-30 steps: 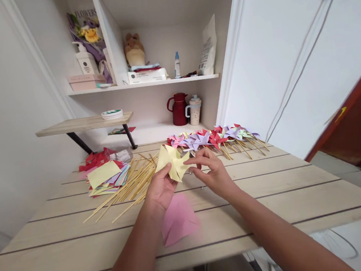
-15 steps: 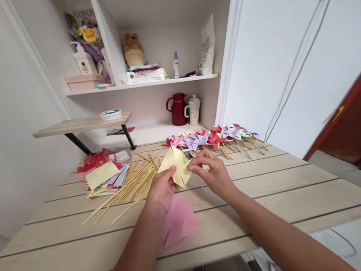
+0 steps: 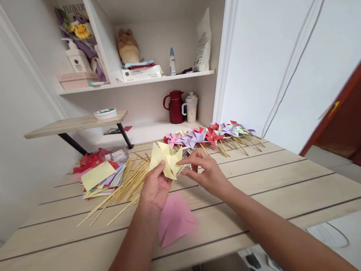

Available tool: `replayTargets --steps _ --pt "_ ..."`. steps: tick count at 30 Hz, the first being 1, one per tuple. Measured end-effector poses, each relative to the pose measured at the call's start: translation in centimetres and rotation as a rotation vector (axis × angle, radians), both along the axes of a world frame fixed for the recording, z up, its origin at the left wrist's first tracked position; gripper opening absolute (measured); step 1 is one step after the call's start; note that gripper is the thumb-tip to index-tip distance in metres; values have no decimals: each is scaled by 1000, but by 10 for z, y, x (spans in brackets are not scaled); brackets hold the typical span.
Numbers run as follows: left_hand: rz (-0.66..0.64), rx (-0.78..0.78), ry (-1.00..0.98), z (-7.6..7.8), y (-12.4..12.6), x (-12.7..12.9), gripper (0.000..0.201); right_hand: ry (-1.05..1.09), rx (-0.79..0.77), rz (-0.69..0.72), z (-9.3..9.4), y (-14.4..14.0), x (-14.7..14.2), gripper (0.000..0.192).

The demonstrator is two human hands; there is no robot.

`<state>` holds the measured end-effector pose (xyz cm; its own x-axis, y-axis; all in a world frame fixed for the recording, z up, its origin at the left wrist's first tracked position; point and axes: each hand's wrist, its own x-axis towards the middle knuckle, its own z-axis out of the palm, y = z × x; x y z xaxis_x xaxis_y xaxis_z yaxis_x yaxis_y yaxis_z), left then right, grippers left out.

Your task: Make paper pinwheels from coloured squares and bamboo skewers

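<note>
My left hand point(image 3: 156, 184) grips a yellow paper pinwheel point(image 3: 163, 157) by its lower left side, the thumb lying on top. Slits are cut into the paper, and some of its corners curl inward. At its right edge, the thumb and forefinger of my right hand point(image 3: 205, 172) close on a flap of the same paper. Below my hands a pink paper square point(image 3: 176, 221) with slits lies on the table. Small shiny bits, partly hidden by my right fingers, sit behind them.
Thin wooden sticks point(image 3: 125, 192) lie left of my hands, beside a stack of coloured paper point(image 3: 98, 177) and a clear plastic box point(image 3: 118, 154). Finished pinwheels point(image 3: 212, 136) on sticks line the table's back right. A small raised shelf point(image 3: 80, 123) stands at the back left.
The yellow paper has turned, and more of its corners now fold toward the middle. My right fingers have moved left against its edge. The view has shifted slightly.
</note>
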<state>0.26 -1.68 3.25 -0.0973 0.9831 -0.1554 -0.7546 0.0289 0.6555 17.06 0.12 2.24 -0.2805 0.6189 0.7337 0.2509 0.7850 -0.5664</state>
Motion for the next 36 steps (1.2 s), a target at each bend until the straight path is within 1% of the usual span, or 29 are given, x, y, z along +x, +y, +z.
replayTargets --steps 3,5,7,9,13,16,20,29,36 --pt "-42 19 24 -2 -1 1 17 28 -5 7 -2 -3 -4 11" --pt "-70 18 80 -5 -1 3 16 67 -14 -6 0 -4 -4 5" --pt "-91 16 160 -8 -2 5 14 96 -34 -42 3 -4 -2 8" --pt "-106 32 232 -10 -4 7 17 108 -55 -81 6 -3 1 12" --pt "-66 84 324 -7 -7 11 27 103 -80 -94 9 -3 3 14" --pt "-28 107 351 -6 -7 12 32 95 -89 -90 9 -4 2 14" --pt "-2 107 395 -7 -6 12 36 96 -105 -109 9 -4 2 15" --pt "-26 143 470 -6 -9 14 40 69 -154 -142 9 -2 3 15" --pt "-28 173 510 -9 -9 14 42 64 -161 -142 11 -4 3 13"
